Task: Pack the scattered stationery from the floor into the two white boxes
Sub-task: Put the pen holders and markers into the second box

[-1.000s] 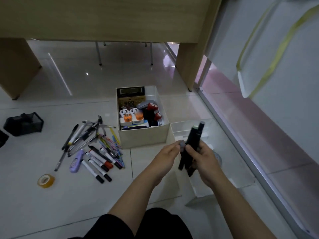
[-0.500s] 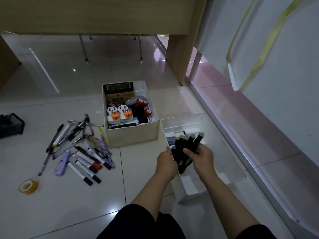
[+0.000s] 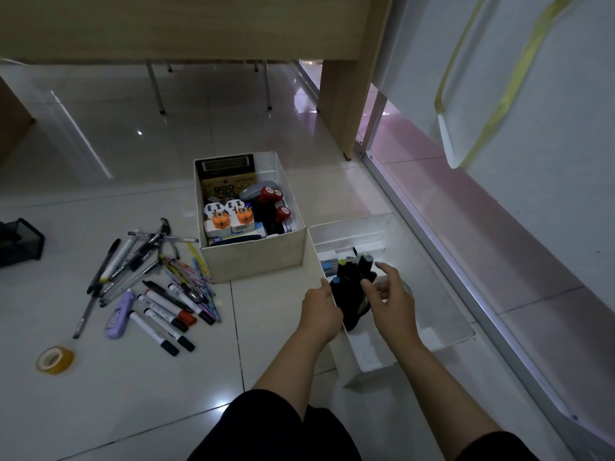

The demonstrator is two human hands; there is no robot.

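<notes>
Both hands hover at the near white box (image 3: 342,347) where a bundle of black markers (image 3: 349,287) stands.

The markers lean upright inside the near white box, coloured caps up, between the two hands; the left hand (image 3: 321,311) rests at the box's left wall, fingers curled over its edge, whether it presses the bundle I cannot tell; the right hand (image 3: 387,296) hangs just right of the bundle with fingers spread and loose, holding nothing; the far white box (image 3: 253,257) touches the near one's corner and holds a calculator (image 3: 226,174) and plug adapters (image 3: 229,217); loose pens and markers (image 3: 149,281), a purple correction tape (image 3: 118,316) and a tape roll (image 3: 55,360) lie on the tiled floor (image 3: 116,394), well left of both hands.
</notes>
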